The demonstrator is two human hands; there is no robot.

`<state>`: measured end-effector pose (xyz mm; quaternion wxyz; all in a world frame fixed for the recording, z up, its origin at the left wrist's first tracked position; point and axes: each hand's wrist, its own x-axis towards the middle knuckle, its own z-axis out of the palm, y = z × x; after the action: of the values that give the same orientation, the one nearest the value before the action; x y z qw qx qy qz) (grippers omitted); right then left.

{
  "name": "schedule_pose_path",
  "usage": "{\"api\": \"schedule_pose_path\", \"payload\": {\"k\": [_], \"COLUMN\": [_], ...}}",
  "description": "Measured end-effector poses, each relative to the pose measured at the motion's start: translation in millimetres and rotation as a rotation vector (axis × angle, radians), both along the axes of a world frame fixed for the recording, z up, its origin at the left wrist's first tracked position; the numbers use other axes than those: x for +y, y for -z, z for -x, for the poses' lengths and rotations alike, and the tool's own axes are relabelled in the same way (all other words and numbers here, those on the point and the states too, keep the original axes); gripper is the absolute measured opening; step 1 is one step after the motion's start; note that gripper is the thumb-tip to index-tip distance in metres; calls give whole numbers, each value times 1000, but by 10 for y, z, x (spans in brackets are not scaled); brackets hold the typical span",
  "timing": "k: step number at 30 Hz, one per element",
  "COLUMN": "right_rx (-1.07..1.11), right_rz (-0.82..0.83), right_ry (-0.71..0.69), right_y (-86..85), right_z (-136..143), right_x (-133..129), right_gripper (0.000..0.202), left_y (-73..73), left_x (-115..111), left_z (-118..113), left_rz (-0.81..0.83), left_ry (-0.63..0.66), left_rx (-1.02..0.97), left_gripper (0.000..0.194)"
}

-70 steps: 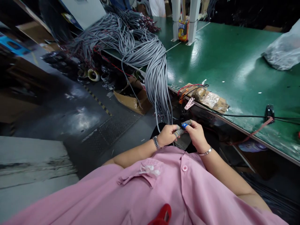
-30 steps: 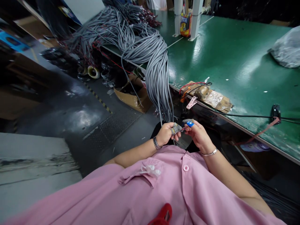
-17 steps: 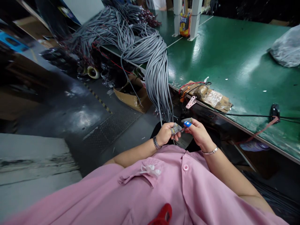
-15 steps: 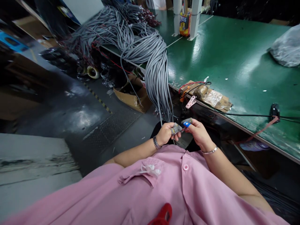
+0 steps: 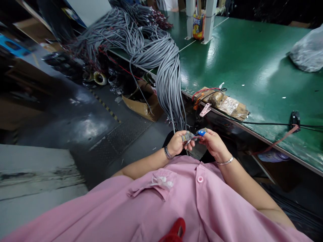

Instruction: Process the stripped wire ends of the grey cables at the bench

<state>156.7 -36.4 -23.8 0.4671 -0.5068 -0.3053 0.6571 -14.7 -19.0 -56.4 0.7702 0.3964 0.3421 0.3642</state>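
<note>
My left hand (image 5: 178,143), with grey finger covers, pinches the end of a grey cable close to my lap. Thin red and dark wires (image 5: 197,136) stick out of that end towards my other hand. Those wires sit between the fingertips of my right hand (image 5: 212,141), which has a blue wrap on the thumb. My two hands almost touch. Just beyond them, a thick bundle of grey cables (image 5: 168,64) hangs over the table edge, its lower ends close to my left hand.
The green table (image 5: 242,60) carries a taped wooden block (image 5: 224,102) with a pink clip (image 5: 205,110) at its edge. A black cable runs along the edge to the right. An open cardboard box (image 5: 143,104) stands below, and a plastic bag (image 5: 308,50) lies far right.
My right fingertips have closed in towards the left hand and now pinch the wires nearer the cable end. The cable bundle and table things stay as they were.
</note>
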Motion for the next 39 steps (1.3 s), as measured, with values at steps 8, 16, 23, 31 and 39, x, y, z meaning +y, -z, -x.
{"api": "schedule_pose_path", "payload": {"k": [8, 16, 23, 31, 39], "right_rx": [-186, -1016, -767, -335, -181], "right_rz": [-204, -761, -599, -352, -198], "right_ry": [33, -111, -64, -63, -201], "right_y": [-18, -186, -12, 89, 50], "right_z": [51, 10, -120, -120, -41], "right_x": [-50, -176, -41, 1, 20], "right_gripper": [16, 9, 10, 21, 25], "left_y": [-17, -77, -149, -159, -138], "left_x": [6, -12, -49, -54, -69], "left_z": [3, -12, 11, -10, -18], "left_rz": [29, -147, -335, -232, -171], "left_ry": [12, -12, 129, 141, 255], "left_rx": [0, 249, 311, 239, 198], "left_gripper": [34, 33, 31, 31, 32]}}
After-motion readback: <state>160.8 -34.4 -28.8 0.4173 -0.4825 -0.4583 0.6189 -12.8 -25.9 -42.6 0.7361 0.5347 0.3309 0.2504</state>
